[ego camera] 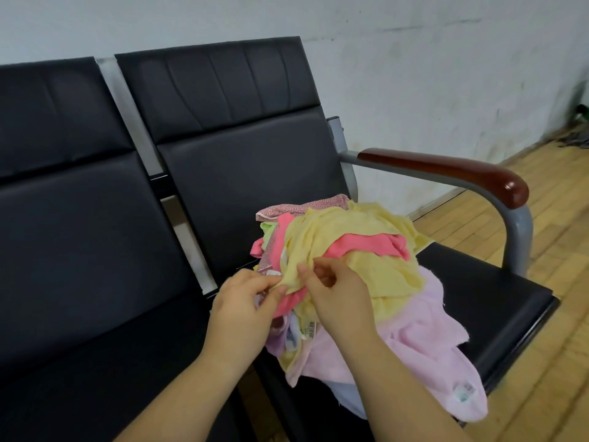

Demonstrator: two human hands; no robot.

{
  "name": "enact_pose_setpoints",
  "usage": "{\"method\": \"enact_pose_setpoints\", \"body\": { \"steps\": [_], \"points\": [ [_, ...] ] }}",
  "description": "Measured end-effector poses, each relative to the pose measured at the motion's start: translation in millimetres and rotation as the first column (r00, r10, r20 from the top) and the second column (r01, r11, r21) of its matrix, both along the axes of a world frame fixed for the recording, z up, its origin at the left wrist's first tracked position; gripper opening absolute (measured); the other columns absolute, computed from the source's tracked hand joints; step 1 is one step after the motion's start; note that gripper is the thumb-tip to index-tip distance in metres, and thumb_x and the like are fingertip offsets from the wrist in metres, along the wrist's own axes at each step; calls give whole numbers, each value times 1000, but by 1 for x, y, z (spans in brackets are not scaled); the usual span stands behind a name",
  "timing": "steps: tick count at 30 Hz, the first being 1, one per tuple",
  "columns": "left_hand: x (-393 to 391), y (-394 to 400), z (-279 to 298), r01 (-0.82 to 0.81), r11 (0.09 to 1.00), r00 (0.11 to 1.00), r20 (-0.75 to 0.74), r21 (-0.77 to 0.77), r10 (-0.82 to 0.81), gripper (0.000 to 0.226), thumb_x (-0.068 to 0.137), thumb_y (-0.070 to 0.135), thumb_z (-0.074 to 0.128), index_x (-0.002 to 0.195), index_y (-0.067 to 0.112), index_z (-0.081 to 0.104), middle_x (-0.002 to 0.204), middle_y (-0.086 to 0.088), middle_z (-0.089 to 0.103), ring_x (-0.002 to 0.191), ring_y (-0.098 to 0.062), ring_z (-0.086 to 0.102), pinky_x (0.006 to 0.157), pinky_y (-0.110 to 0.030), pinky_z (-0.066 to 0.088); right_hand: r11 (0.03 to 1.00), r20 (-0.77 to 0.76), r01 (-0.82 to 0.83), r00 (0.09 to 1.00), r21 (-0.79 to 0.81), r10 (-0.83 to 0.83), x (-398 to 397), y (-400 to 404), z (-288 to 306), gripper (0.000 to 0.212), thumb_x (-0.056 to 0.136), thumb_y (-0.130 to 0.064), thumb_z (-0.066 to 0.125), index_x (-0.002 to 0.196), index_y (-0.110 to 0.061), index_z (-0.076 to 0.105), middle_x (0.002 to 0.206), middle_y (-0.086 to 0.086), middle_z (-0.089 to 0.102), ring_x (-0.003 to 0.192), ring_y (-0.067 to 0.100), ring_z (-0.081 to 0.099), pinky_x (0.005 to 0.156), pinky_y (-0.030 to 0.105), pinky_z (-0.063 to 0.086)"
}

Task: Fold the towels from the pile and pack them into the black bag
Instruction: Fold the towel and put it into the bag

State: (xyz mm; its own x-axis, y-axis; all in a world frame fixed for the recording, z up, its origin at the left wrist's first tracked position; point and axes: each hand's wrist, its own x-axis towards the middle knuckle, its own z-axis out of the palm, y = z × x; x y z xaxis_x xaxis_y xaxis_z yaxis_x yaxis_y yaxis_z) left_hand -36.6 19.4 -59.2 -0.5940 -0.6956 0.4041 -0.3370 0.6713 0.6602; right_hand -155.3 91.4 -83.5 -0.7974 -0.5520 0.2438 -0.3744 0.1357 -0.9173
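Towels sit in a messy pile (357, 279) on the black seat (478, 288) next to the armrest (446, 170); a yellow towel (344, 231) lies on top; the left hand (245, 307) and right hand (341, 301) both pinch its near edge, close together; the rest spreads away toward the armrest; no black bag shows.

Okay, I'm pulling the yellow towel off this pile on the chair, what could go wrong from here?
1. The bright pink cloth lies across the pale yellow towel that your left hand and right hand pinch; lifting may drag it along.
2. The light pink towel already hangs over the front edge of the black padded chair seat; a tug could slide it onto the wooden floor.
3. No black bag is in view.
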Motion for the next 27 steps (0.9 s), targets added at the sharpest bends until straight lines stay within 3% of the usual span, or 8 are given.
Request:
{"method": "enact_pose_setpoints", "body": {
  "steps": [4, 10, 14, 17, 19, 21, 25, 27],
  "points": [
    [-2, 4, 7, -33, 967, 999, -33, -253, 25, 17, 87, 29, 65, 97, 21, 76, 82, 19, 52, 88, -4, 50, 78, -16, 36, 986, 156, -21, 987, -165, 48, 1, 4, 6, 27, 90, -42, 59, 106, -23, 67, 86, -19, 64, 80, -8, 58, 65, 3, 41],
    [1, 21, 19, 195, 928, 980, 16, -317, -200, 28, 86, 44, 50, 91, 29, 74, 98, 21, 53, 98, 2, 48, 85, -13, 37, 924, 383, 26, 914, -382, 132, 0, 7, 14, 28, 90, -40, 60, 101, -15, 65, 83, -10, 65, 77, 2, 60, 71, 17, 48],
    [5, 39, 33, 391, 909, 916, 42, 142, -400, 25, 96, 23, 54, 74, 29, 66, 101, 18, 59, 99, -3, 56, 87, -24, 41, 848, 622, 147, 744, -510, 245, -15, 12, 14, 36, 88, -19, 68, 122, -9, 61, 109, 7, 70, 104, 25, 66, 92, 39, 53],
    [2, 48, 39, 283, 862, 958, -160, 420, -236, 22, 98, 34, 49, 84, 26, 64, 96, -4, 69, 91, -32, 63, 84, -41, 48, 825, 599, 86, 730, -559, 329, -14, 19, 17, 34, 89, -9, 64, 123, -10, 62, 112, 7, 70, 107, 24, 66, 94, 40, 53],
    [-4, 50, 45, 177, 755, 974, -221, 631, -43, 26, 94, 46, 48, 101, 28, 65, 102, 1, 71, 92, -22, 68, 85, -38, 52, 824, 523, -60, 746, -563, 412, -4, 26, 23, 29, 90, -9, 62, 118, -14, 66, 112, 6, 71, 105, 22, 66, 92, 40, 53],
    [-8, 48, 54, 209, 550, 958, -282, 809, 52, 41, 90, 54, 49, 107, 21, 67, 91, 2, 73, 76, -14, 71, 65, -31, 54, 791, 441, -259, 714, -555, 543, 11, 35, 27, 25, 89, -8, 63, 111, -18, 69, 106, 7, 72, 99, 22, 68, 88, 39, 54],
    [-6, 37, 60, 223, 392, 958, -274, 893, 79, 38, 94, 31, 55, 123, 8, 62, 103, -13, 72, 76, -23, 68, 66, -34, 56, 754, 409, -512, 636, -411, 654, 32, 50, 27, 18, 87, -20, 67, 103, -22, 74, 96, 3, 73, 94, 25, 68, 89, 42, 54],
    [-3, 36, 59, 255, 390, 959, -284, 885, 16, 34, 95, 17, 51, 127, 7, 60, 117, -17, 66, 85, -26, 67, 70, -38, 57, 842, 425, -397, 734, -366, 530, 30, 52, 31, 12, 88, -29, 67, 86, -21, 75, 87, 0, 72, 89, 22, 67, 90, 40, 53]
  ]
}}
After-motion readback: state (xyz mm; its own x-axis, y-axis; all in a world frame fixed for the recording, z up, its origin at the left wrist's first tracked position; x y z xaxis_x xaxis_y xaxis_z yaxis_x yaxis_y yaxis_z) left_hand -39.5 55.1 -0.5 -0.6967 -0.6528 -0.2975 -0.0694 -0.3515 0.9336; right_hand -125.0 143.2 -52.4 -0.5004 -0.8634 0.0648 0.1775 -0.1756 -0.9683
